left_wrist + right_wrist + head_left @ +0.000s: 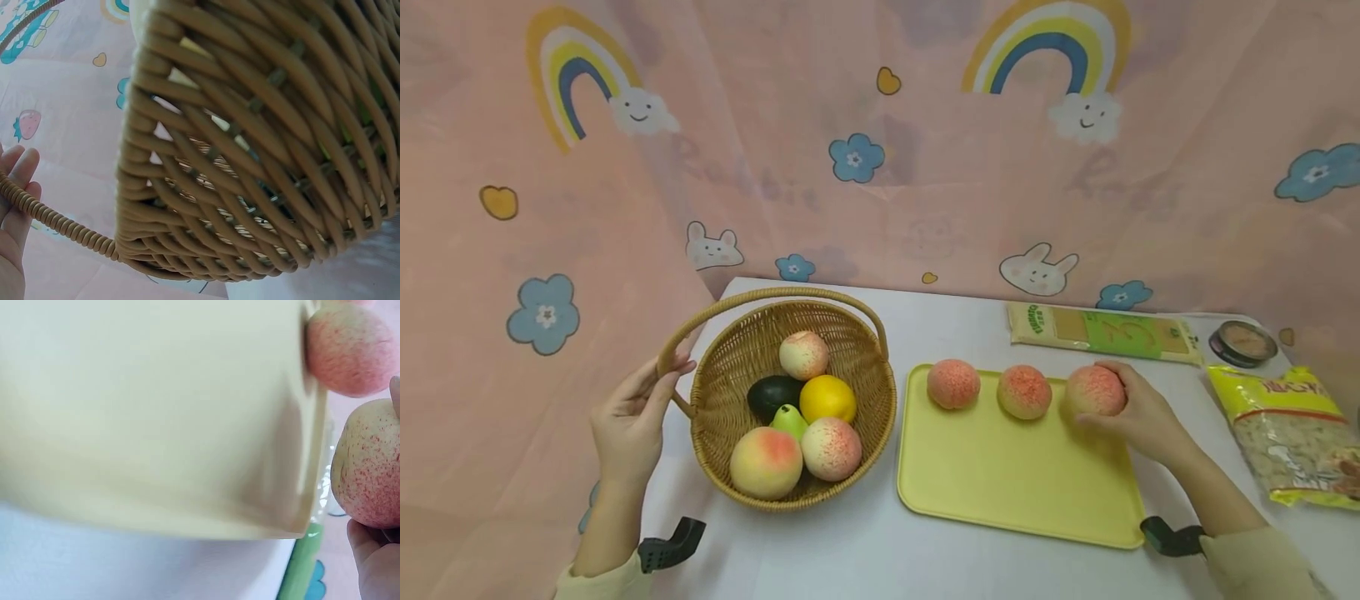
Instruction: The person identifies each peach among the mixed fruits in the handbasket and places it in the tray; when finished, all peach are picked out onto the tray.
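Note:
My left hand (634, 412) grips the handle (673, 346) of a brown wicker basket (722, 479) at its left side. Inside the basket lie several fruits: a large peach (766, 463), two speckled peaches, a yellow lemon-like fruit (828, 400), a green pear (788, 422) and a dark avocado-like fruit (772, 397). With its thumb and fingers, my right hand (1138, 412) holds a pink speckled peach (1093, 391) at the back right corner of the yellow tray (1015, 483). Two more peaches, one on the left (953, 384) and one in the middle (1025, 392), sit along the tray's back edge.
Behind the tray lies a flat noodle package (1105, 333). A round dark container (1242, 343) stands at the back right, with a yellow-topped clear bag (1285, 433) in front of it. A pink patterned cloth (887, 225) hangs behind the white table (820, 558).

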`<state>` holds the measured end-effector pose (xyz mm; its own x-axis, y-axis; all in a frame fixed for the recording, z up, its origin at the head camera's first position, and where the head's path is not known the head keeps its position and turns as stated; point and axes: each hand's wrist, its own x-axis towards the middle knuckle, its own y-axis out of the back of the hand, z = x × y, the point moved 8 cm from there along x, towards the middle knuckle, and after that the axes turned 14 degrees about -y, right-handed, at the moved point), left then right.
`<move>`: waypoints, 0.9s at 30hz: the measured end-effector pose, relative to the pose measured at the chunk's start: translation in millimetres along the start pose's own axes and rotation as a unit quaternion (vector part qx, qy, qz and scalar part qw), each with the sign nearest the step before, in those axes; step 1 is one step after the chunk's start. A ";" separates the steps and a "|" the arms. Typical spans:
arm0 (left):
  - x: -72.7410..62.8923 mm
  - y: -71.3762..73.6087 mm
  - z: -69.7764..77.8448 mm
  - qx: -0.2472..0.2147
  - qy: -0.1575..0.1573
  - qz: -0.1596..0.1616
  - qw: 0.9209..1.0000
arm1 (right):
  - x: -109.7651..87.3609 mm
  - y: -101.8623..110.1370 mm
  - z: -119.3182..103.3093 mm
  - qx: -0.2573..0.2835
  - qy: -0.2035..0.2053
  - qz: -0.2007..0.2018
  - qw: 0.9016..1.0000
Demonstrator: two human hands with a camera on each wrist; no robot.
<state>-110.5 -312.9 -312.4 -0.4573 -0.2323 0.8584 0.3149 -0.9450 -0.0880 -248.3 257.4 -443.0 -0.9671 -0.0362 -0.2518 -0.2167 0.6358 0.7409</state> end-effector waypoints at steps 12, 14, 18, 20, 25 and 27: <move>0.4 -0.6 0.5 -0.003 -0.001 -0.002 1.000 | 19.7 -12.0 2.8 -0.071 0.019 -0.034 0.997; 0.6 -1.1 1.0 -0.004 -0.003 -0.003 1.000 | 21.6 -11.9 1.4 -0.073 0.025 -0.039 0.996; 0.8 -1.8 1.6 -0.005 -0.004 -0.003 1.000 | 22.2 -13.0 0.9 -0.066 0.025 -0.062 0.996; 0.7 -1.7 1.5 -0.005 -0.003 -0.003 1.000 | 21.4 -14.3 2.5 -0.063 0.016 -0.077 0.995; 1.1 -1.3 0.8 -0.010 -0.006 -0.004 1.000 | 19.1 -17.7 7.8 -0.060 0.003 -0.104 0.993; 1.2 -1.1 0.5 -0.016 -0.008 -0.005 1.000 | 18.3 -18.3 8.3 -0.058 0.008 -0.108 0.992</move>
<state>-111.0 -312.1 -311.1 -0.4467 -0.2202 0.8672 0.2837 -0.9541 -0.0961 -260.9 251.6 -466.3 -0.8985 -0.1743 -0.4029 -0.4315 0.5187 0.7380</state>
